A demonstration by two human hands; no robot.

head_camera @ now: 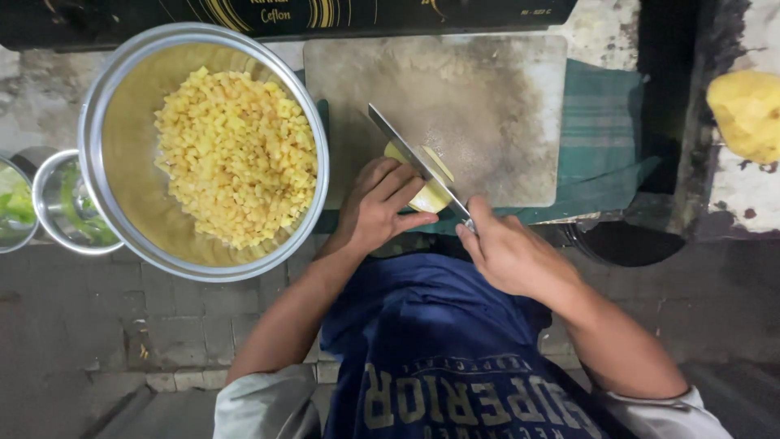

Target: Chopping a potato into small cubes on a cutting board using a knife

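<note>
Navy-blue printed shirt [439,358], pale rolled sleeves at both elbows: nearest the lens, below the cutting board.

Right hand [508,252]: just off the near edge of the cutting board, fingers closed round the handle of a long steel kitchen knife [414,158]; handle itself hidden in the grip. Blade slanting up and left across the board, laid on top of the piece being cut.

Left hand [378,203]: at the near edge of the board, fingers curled and pressed down on a pale-yellow peeled potato piece [435,191], thumb tucked against its near side.

Potato piece: on the near middle of the worn grey rectangular cutting board [487,97], touching the blade; smooth, skinless, firm-looking, cut face pale, roughly a rounded half. Partly covered by fingers, so full outline not clear.

Large round steel bowl [106,146]: left of the board, touching its corner region; holding a heaped mound of small yellow potato cubes [236,154], fairly even in size.

Whole peeled yellow potato [747,114]: well to the right of the board, on the rough bench.

Green cloth [601,130]: under the board, showing at its right side.

Small steel bowls with green contents [65,203]: left of the large bowl; contents unclear.

Progress, judged: most dicing already in the bowl; one piece under the knife, one whole potato uncut.
</note>
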